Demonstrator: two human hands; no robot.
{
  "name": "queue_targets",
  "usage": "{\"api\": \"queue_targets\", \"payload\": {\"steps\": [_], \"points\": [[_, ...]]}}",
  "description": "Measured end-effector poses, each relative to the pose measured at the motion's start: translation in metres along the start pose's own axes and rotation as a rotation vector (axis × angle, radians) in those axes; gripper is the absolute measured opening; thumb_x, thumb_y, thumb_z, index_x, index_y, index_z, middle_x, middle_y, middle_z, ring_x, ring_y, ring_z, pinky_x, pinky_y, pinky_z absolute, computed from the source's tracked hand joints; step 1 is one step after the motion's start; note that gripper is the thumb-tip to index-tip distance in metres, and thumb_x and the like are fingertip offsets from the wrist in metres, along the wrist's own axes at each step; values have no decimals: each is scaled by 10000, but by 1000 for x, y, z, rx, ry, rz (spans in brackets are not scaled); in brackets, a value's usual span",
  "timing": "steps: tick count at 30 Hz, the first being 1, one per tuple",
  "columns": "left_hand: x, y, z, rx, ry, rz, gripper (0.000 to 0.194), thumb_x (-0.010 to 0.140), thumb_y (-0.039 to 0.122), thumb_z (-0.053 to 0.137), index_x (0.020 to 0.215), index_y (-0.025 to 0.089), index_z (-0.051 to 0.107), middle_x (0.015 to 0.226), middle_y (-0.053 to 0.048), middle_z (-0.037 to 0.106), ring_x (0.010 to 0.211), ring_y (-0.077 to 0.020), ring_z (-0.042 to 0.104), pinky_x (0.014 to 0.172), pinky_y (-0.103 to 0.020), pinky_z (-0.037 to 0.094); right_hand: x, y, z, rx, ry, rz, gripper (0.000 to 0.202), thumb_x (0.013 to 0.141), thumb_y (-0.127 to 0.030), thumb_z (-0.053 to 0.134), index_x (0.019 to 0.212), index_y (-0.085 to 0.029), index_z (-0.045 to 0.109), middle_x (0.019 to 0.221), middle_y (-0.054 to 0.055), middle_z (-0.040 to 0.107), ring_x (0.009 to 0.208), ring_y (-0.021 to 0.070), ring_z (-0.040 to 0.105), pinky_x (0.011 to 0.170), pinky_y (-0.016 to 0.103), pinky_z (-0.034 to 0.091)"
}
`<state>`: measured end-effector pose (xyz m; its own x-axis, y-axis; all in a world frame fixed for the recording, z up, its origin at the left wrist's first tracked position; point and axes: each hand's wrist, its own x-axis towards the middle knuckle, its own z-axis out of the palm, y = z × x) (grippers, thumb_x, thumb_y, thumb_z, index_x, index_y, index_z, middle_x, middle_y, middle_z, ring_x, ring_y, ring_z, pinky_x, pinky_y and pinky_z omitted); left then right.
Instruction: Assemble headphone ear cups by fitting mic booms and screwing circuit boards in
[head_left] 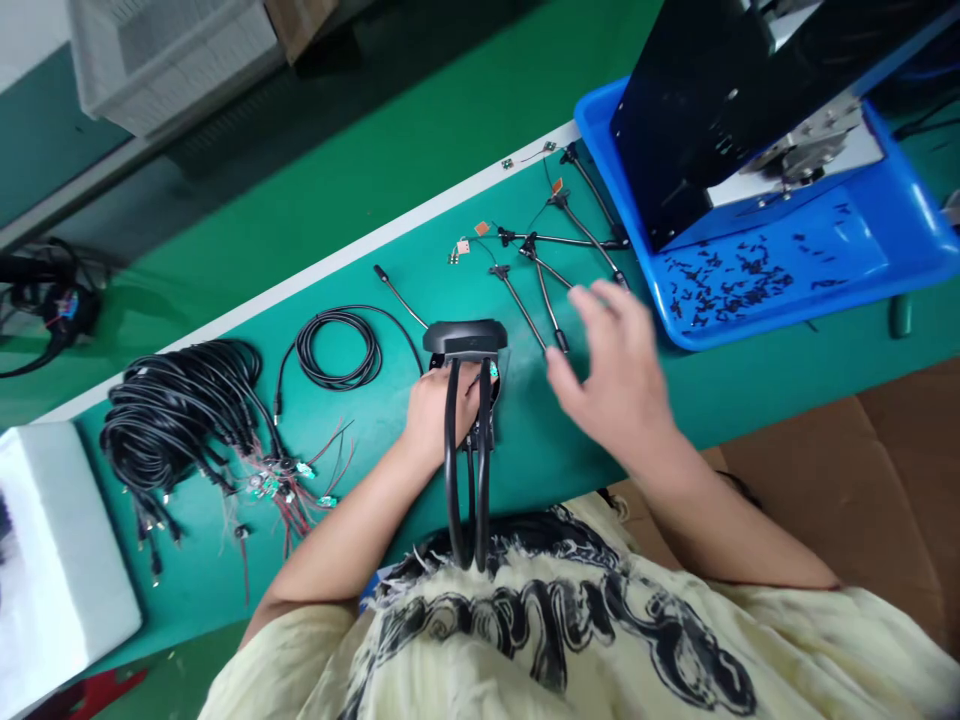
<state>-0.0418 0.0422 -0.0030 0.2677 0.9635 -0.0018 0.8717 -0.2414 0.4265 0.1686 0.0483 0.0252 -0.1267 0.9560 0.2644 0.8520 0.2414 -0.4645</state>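
Near the middle of the green table, my left hand (442,405) is at a black device (466,338) with a rounded top and curved black tubes running toward my body. Its fingers are partly hidden behind the device, beside a small green board (493,371). To the right, my right hand (619,365) hovers with fingers apart and nothing in them. Just beyond its fingertips lie several thin metal rods with black ends (517,300), some with small boards and orange pieces (481,229) on wires. A coiled black cable (337,347) lies left of the device.
A blue tray (675,325) at the right holds small black pieces and a dark machine (675,130). Bundled black cables (176,410) with wired boards lie at left, beside a white foam box (75,560). A grey crate (172,60) stands at upper left.
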Motion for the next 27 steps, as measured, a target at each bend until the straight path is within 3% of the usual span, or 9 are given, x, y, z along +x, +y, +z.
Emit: {"api": "queue_targets", "payload": {"steps": [3,8,14,22,27], "points": [[1,3,-5,-17,-16,-25,231,903,327,607,1084,218,699,990,-53,738,787,-171,688,729,-269,507,20,24,-24,3,216,5,658,826,-266,585,1432,-150,358,1397,193,398,1316,334,419,1031,530,445],[-1,5,-9,-66,-6,-2,253,915,349,565,1084,213,695,953,-43,734,722,-154,667,685,-261,500,36,44,-47,26,315,-32,647,782,-257,591,1398,-184,406,1295,139,490,1124,270,562,905,487,525],[-2,0,-4,-97,25,-4,246,958,260,491,1097,215,688,1022,-51,733,938,-186,692,833,-279,514,29,41,-38,50,287,-77,617,803,-274,572,1393,-204,409,1304,117,481,1108,252,564,922,480,528],[-3,-3,-9,-85,-40,28,279,939,210,484,1157,221,658,1101,-52,714,993,-199,681,889,-310,523,17,48,-30,34,253,-71,587,812,-270,573,1382,-207,447,1320,134,502,1229,298,523,957,500,528],[-5,3,-13,-60,-32,29,409,836,80,467,1183,215,634,1108,-46,700,957,-193,676,877,-311,527,15,61,-41,31,424,2,583,753,-255,581,1330,-224,501,1229,102,558,1021,241,625,840,439,560]]}}
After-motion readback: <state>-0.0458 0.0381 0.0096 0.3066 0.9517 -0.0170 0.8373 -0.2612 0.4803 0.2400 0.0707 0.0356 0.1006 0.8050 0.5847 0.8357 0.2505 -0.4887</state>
